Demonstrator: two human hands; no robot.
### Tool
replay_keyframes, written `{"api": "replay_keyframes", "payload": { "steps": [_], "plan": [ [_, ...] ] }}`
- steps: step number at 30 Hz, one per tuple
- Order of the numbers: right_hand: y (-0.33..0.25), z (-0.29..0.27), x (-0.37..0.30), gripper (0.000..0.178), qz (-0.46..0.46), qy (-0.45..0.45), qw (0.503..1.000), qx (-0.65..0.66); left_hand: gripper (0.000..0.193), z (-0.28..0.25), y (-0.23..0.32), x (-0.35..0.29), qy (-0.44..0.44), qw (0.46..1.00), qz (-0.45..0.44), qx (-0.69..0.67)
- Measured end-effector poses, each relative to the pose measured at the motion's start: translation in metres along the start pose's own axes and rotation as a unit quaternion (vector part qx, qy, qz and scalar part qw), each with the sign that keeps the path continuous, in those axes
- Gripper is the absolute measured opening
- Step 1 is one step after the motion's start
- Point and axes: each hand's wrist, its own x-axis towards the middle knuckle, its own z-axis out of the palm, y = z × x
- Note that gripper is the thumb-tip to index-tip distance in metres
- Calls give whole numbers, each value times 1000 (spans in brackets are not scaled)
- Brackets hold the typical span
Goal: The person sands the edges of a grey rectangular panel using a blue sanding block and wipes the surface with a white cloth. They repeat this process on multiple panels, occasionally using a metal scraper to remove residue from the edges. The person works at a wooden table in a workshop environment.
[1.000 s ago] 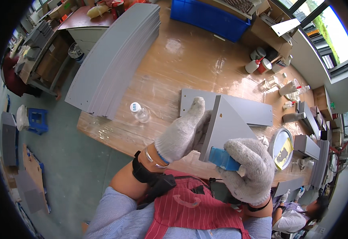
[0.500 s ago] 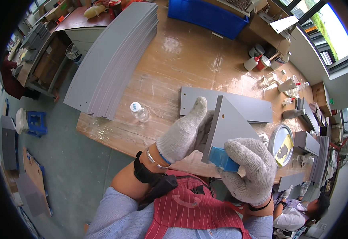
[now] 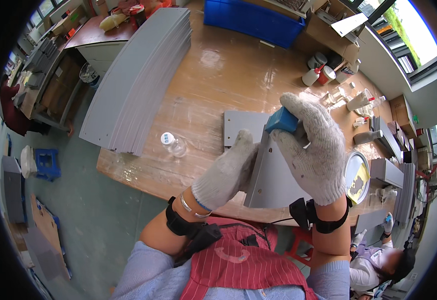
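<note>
My left hand (image 3: 224, 171), in a white knit glove, is closed on the left side of a grey panel (image 3: 276, 182) and keeps it tilted at the table's front edge. Small holes show along the panel's narrow edge. In my gloved right hand (image 3: 318, 150) is a blue block (image 3: 283, 120), pinched between thumb and fingers. The block sits at the far end of the panel's edge; whether it touches is hard to tell. Behind, a second grey panel (image 3: 241, 122) lies flat, partly hidden by my hands. A clear bottle with a white cap (image 3: 174, 145) stands to the left.
A tall stack of grey panels (image 3: 133, 80) fills the table's left side. At the back stands a blue bin (image 3: 253, 22). Bottles and cans (image 3: 327, 75) line the right, with a round lid holding a yellow sheet (image 3: 358, 181). A co-worker (image 3: 378, 265) sits at lower right.
My right hand has moved the blue block from the near end of the panel's edge to the far end. The panel has tipped lower, and my left hand still grips it.
</note>
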Motion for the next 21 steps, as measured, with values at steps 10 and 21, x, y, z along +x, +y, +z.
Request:
{"api": "replay_keyframes", "payload": {
  "steps": [10,21],
  "plan": [
    [8,-36,26,53,142,-35,982,123,53,-16,-11,-1,24,956,104,273],
    [-22,-65,37,54,67,-252,965,27,56,0,8,-14,-49,952,47,300]
  ]
}}
